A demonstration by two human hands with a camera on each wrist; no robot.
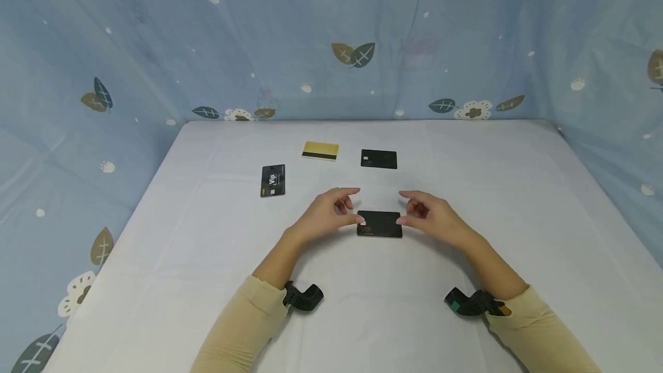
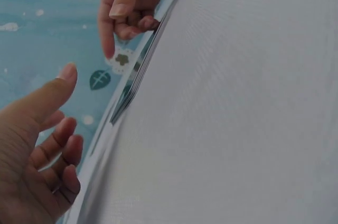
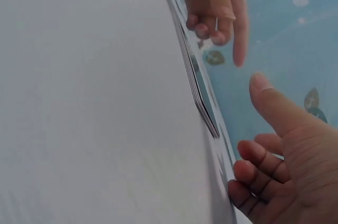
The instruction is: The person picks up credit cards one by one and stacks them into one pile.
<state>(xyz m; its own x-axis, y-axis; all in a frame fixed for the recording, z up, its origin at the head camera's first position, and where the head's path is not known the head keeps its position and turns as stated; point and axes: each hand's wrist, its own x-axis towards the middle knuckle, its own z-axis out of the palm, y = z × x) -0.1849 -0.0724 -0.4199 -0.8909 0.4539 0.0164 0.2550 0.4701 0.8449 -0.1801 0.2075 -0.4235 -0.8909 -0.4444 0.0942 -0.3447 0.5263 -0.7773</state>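
A small stack of black cards (image 1: 382, 228), the top one marked "VIP", lies flat on the white table. Its layered edges (image 2: 138, 78) show from the side in the left wrist view, and the same stack (image 3: 194, 78) appears in the right wrist view. At its left end hovers my left hand (image 1: 331, 210), index finger extended and thumb tip over the card's edge in the head view. My right hand (image 1: 427, 214) mirrors it at the right end. Both wrist views show gaps between the thumbs and the stack; neither hand grips anything.
Beyond the hands lie a yellow card (image 1: 320, 148) with a dark stripe, another black VIP card (image 1: 379, 159), and, to the left, a dark "Vip" card (image 1: 273, 181) turned upright. A blue patterned curtain (image 1: 311, 33) surrounds the white tabletop (image 1: 207, 235).
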